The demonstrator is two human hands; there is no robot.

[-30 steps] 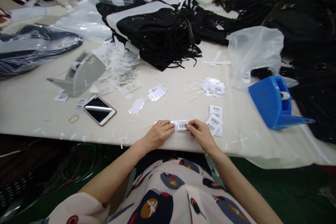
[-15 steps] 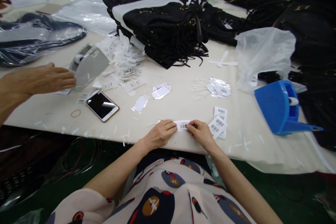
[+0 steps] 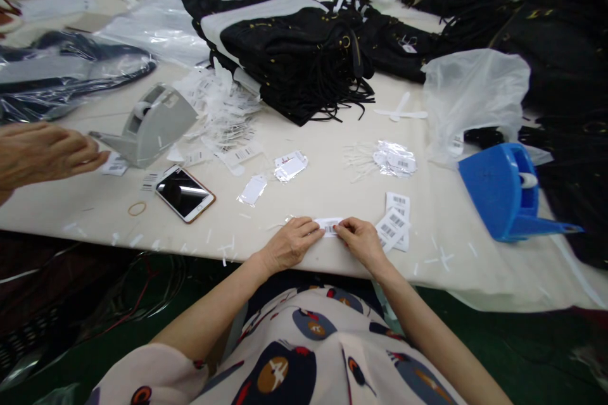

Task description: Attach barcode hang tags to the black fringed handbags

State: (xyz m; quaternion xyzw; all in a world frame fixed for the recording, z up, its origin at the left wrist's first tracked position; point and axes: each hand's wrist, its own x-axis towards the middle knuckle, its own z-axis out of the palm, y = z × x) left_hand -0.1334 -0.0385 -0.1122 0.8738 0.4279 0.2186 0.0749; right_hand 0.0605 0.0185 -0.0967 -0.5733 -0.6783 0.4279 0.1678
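At the table's near edge, a small white hang tag with a barcode label [image 3: 329, 226] lies between my two hands. My left hand [image 3: 293, 242] holds down its left end, fingers closed together, with a thin string showing beyond the knuckles. My right hand [image 3: 361, 242] pinches the label's right end between thumb and forefinger. Close by on the right, several barcode sticker strips [image 3: 393, 228] overlap. Farther in lie a bunch of tags in clear sleeves [image 3: 395, 158], a small stack of white tags [image 3: 291, 166] and a single tag [image 3: 253, 190].
A phone [image 3: 185, 193], a grey tape dispenser [image 3: 164, 120] and a heap of tags [image 3: 223, 104] lie left. A blue tape dispenser [image 3: 498, 193] stands right, before a plastic bag [image 3: 475, 95]. Black fringed bags [image 3: 285, 38] are piled behind. A co-worker's hand [image 3: 47, 152] reaches in from the left.
The co-worker's hand has drawn back leftward from the grey dispenser, uncovering its front end. My hands stay almost in place on the tag and label.
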